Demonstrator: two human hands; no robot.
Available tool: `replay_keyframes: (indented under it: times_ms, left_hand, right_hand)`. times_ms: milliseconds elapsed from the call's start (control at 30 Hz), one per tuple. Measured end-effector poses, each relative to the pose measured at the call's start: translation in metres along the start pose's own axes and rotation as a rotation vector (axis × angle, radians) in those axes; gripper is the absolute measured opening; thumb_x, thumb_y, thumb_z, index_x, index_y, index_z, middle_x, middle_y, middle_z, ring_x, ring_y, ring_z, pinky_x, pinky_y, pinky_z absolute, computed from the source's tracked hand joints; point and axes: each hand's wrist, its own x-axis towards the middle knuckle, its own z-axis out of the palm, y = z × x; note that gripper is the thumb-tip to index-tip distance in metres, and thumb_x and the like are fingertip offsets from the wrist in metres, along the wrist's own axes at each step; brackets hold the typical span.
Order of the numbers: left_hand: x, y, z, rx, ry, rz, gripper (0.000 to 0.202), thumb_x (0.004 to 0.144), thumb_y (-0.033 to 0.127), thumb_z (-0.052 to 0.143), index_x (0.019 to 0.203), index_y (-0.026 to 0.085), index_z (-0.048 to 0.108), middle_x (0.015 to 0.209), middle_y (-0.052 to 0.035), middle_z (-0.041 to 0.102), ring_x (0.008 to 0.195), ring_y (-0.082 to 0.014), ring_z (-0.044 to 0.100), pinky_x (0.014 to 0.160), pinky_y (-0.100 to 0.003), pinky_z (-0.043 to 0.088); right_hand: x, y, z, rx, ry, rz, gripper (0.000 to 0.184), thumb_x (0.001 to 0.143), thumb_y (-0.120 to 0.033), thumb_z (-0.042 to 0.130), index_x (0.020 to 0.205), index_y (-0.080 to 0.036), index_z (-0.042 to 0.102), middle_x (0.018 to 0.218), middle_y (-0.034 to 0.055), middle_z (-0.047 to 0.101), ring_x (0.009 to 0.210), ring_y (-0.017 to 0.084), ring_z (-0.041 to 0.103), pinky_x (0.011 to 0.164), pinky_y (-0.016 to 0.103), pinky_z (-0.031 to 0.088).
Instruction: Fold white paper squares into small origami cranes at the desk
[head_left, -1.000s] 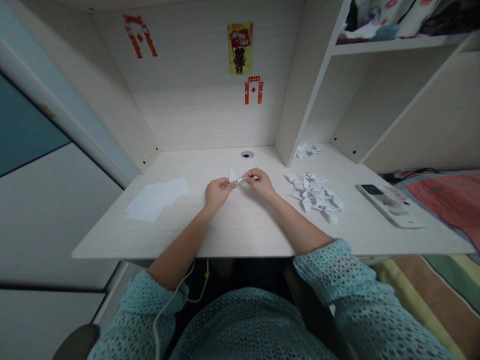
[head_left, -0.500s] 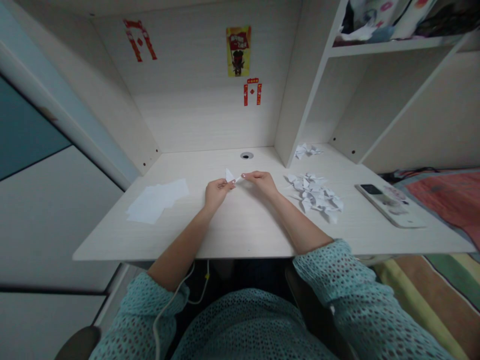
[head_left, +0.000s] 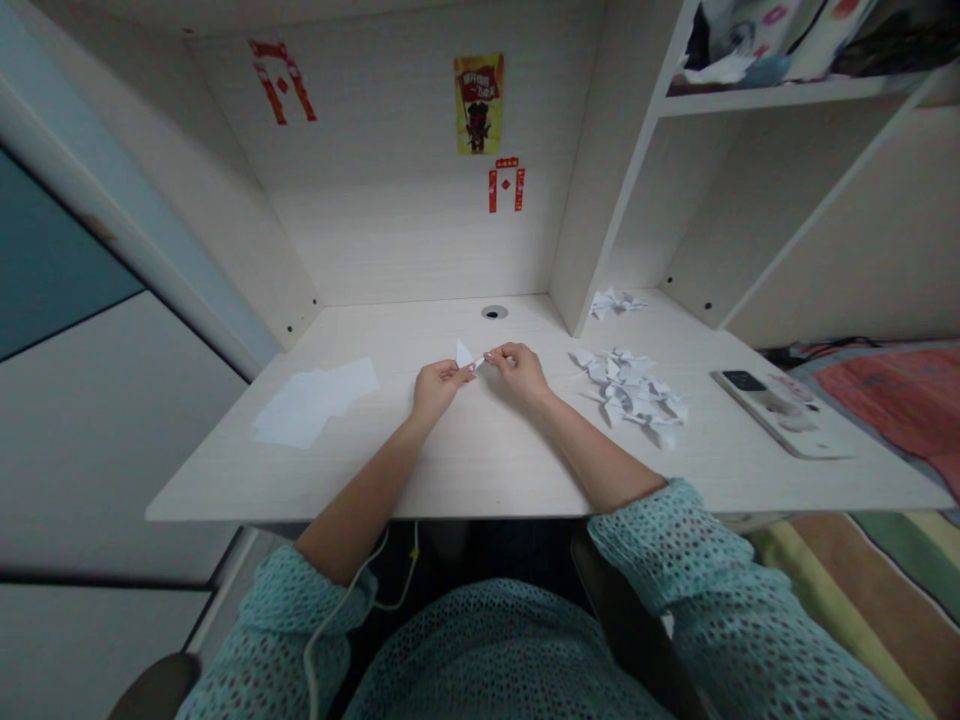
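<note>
Both of my hands meet over the middle of the pale wooden desk (head_left: 487, 460). My left hand (head_left: 435, 387) and my right hand (head_left: 516, 370) each pinch one small folded white paper piece (head_left: 465, 355), whose pointed tip sticks up between them. Fingers of both hands are closed on it. A pile of finished folded white paper shapes (head_left: 628, 392) lies just right of my right hand. A stack of flat white paper sheets (head_left: 313, 400) lies to the left of my left hand.
A white remote-like device (head_left: 780, 412) lies at the desk's right end. A few more folded papers (head_left: 615, 301) sit in the shelf nook. A cable hole (head_left: 494, 312) is at the back. Shelves rise on the right, bedding beyond.
My right hand's fingers shifted slightly along the paper piece, drawing closer to the left hand; the paper's tip stays upright. Nothing else moved.
</note>
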Motion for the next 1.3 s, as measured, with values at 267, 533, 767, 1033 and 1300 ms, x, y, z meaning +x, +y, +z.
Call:
replay_keyframes:
  times_ms: [267,533,767,1033,1300]
  left_hand:
    - [0.002,-0.002,-0.001,0.001,0.036,0.002,0.031,0.067,0.047,0.067,0.064,0.016,0.065,0.073,-0.0078,0.070,0.068,-0.0169,0.063,0.069,-0.028,0.046]
    - [0.003,-0.006,-0.001,0.082,-0.020,0.080,0.020,0.069,0.037,0.064,0.069,0.017,0.067,0.068,-0.0030,0.068,0.067,-0.0164,0.063,0.066,-0.025,0.046]
    - [-0.004,0.006,-0.008,0.423,0.096,0.144,0.019,0.070,0.043,0.067,0.073,0.025,0.069,0.076,-0.0023,0.071,0.073,-0.0197,0.064,0.066,-0.027,0.043]
    - [0.006,0.007,-0.013,0.055,0.061,0.170,0.030,0.070,0.040,0.067,0.093,0.021,0.069,0.094,-0.0058,0.070,0.083,-0.0170,0.064,0.080,-0.029,0.047]
    - [0.002,0.013,-0.008,-0.062,0.156,0.058,0.024,0.072,0.037,0.064,0.080,0.016,0.071,0.084,-0.0066,0.071,0.081,-0.0183,0.064,0.075,-0.029,0.048]
  right_hand:
    - [0.005,-0.013,-0.008,0.461,0.008,0.218,0.044,0.072,-0.057,0.056,0.088,-0.019,0.070,0.084,0.0048,0.069,0.076,0.016,0.059,0.067,0.027,0.043]
    - [-0.011,-0.023,0.009,0.588,-0.256,0.264,0.036,0.056,-0.049,0.074,0.073,-0.017,0.071,0.074,0.0039,0.069,0.068,0.015,0.058,0.062,0.026,0.041]
    - [-0.011,-0.021,0.007,0.548,-0.204,0.341,0.037,0.054,-0.047,0.075,0.077,-0.018,0.073,0.074,0.0039,0.070,0.068,0.015,0.058,0.057,0.024,0.039]
    - [-0.004,-0.017,0.002,0.511,-0.161,0.286,0.038,0.057,-0.052,0.073,0.073,-0.017,0.067,0.068,0.0048,0.068,0.056,0.013,0.057,0.055,0.026,0.043]
    - [-0.011,-0.022,0.006,0.441,-0.259,0.208,0.038,0.059,-0.050,0.072,0.077,-0.017,0.066,0.062,0.0023,0.065,0.053,0.012,0.054,0.052,0.024,0.040]
